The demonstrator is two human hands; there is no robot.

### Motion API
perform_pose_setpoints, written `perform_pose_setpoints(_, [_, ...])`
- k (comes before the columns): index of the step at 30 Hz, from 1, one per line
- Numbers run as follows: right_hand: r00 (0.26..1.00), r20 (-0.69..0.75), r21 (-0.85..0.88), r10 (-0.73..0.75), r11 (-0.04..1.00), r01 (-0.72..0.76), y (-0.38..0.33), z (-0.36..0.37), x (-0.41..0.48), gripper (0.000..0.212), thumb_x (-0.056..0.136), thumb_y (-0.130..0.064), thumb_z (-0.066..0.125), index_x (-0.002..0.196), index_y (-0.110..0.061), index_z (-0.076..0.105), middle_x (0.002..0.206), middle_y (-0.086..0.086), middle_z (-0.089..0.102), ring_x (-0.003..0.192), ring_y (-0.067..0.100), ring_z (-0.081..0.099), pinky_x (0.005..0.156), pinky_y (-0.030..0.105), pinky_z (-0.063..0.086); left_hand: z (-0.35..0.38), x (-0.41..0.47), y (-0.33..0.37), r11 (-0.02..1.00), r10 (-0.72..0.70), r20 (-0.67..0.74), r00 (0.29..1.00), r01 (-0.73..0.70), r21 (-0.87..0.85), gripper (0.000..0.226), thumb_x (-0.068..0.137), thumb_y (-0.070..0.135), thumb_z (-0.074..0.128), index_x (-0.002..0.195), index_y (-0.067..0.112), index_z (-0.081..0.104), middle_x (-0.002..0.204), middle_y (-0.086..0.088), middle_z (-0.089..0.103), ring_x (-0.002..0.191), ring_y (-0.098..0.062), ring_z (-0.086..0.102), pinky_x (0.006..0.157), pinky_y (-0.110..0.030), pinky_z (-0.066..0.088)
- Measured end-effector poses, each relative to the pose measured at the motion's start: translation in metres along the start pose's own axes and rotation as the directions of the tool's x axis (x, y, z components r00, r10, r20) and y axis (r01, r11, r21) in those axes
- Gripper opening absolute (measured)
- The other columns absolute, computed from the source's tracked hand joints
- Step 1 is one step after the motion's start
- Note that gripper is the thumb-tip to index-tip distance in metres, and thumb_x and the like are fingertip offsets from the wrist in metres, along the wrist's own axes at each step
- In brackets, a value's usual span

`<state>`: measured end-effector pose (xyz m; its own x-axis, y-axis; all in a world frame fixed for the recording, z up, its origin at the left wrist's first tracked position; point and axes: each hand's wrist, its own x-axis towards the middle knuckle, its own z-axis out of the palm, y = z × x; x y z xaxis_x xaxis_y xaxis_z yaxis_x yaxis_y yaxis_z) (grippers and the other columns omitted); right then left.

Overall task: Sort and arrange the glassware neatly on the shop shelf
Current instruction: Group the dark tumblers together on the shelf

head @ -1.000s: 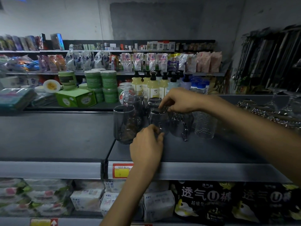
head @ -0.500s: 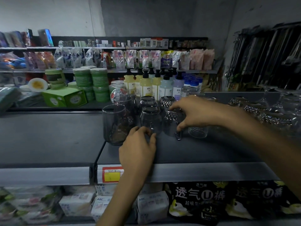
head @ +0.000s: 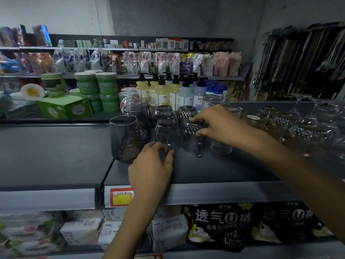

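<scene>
While the left hand pinches the smooth glass, the right hand grips the dimpled mug beside it.

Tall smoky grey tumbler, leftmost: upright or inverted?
Upright. The tall smoky grey glass tumbler shows its open oval rim on top, base on the dark shelf.
</scene>
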<state>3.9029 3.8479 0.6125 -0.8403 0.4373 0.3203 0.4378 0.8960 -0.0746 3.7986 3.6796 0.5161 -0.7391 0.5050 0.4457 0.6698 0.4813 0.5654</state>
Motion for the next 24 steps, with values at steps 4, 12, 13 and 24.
perform_pose_setpoints(4, [1.000, -0.016, -0.018, -0.009, 1.000, 0.008, -0.0022, 0.0022, 0.0000, 0.056, 0.083, -0.034, 0.083, 0.135, -0.022, 0.066, 0.130, 0.006, 0.069, 0.120, 0.026, 0.063, 0.106, 0.041, 0.049, -0.0006, -0.0012, 0.0000, 1.000, -0.010, 0.002, 1.000, 0.010, -0.002, 0.018, 0.096, 0.051, 0.062, 0.101, 0.034, 0.067, 0.122, 0.011, 0.067, 0.101, -0.023, 0.067, 0.070, -0.031, 0.036])
perform_pose_setpoints(12, [1.000, -0.022, -0.022, -0.012, 1.000, 0.011, 0.0012, 0.0037, -0.0025, 0.056, 0.084, -0.034, 0.082, 0.136, -0.022, 0.064, 0.132, 0.007, 0.067, 0.124, 0.026, 0.061, 0.108, 0.045, 0.048, 0.0006, -0.0010, -0.0009, 1.000, 0.003, -0.001, 1.000, -0.003, -0.003, 0.019, 0.096, 0.052, 0.062, 0.103, 0.035, 0.067, 0.123, 0.012, 0.068, 0.100, -0.022, 0.067, 0.070, -0.031, 0.038])
perform_pose_setpoints(13, [1.000, -0.022, -0.016, -0.012, 1.000, 0.011, 0.0014, 0.0042, -0.0027, 0.056, 0.084, -0.033, 0.082, 0.136, -0.022, 0.064, 0.133, 0.006, 0.067, 0.125, 0.026, 0.061, 0.109, 0.045, 0.047, 0.0007, -0.0006, -0.0009, 1.000, 0.003, -0.001, 1.000, -0.003, -0.001, 0.019, 0.096, 0.052, 0.061, 0.104, 0.036, 0.067, 0.123, 0.012, 0.067, 0.101, -0.021, 0.067, 0.070, -0.031, 0.038])
perform_pose_setpoints(24, [1.000, -0.022, -0.030, -0.023, 0.999, 0.022, 0.0043, 0.0085, -0.0009, 0.055, 0.085, -0.030, 0.081, 0.136, -0.017, 0.063, 0.135, 0.006, 0.066, 0.128, 0.025, 0.059, 0.111, 0.047, 0.047, 0.0004, 0.0006, 0.0001, 1.000, -0.007, 0.011, 1.000, 0.007, 0.009, 0.020, 0.096, 0.056, 0.060, 0.105, 0.039, 0.067, 0.123, 0.015, 0.066, 0.100, -0.019, 0.068, 0.071, -0.031, 0.039])
